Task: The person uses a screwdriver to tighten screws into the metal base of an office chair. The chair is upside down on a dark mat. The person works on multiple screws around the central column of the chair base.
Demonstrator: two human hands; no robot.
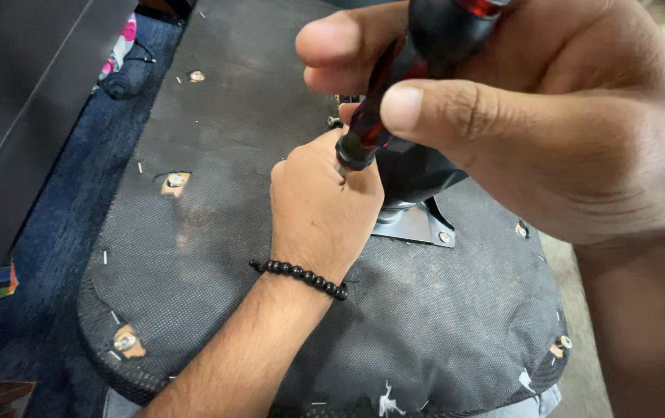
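Fabric, black and woven, covered the broad rounded underside of the upturned chair seat [216,255], and that seat was the biggest thing under me; every place below is told from the grey metal mounting plate [408,224] bolted near its middle. Out from the plate, toward the seat's edges, sat several bolt holes torn through the cloth, pale wood showing, one [175,183] well off to the plate's left and another [125,341] down by the near left rim. A dark rounded column base [414,174] rose straight off the plate.

My right hand [549,116] was above the plate and close to the camera, wrapped around the red and black translucent plastic handle of a screwdriver [394,93], thumb and forefinger pinching it. The tool's long axis ran down and to the left from that hand, slanting toward the plate's left edge. Its tip I could not see.

My left hand [321,209], with a black bead bracelet [299,277] at the wrist, lay just left of the plate, low on the fabric, curled shut around the screwdriver's lower end where the black collar [353,152] met my knuckles. So the left hand was the nearer one to the plate and the hidden tip, while the right was higher up the same slanted line.
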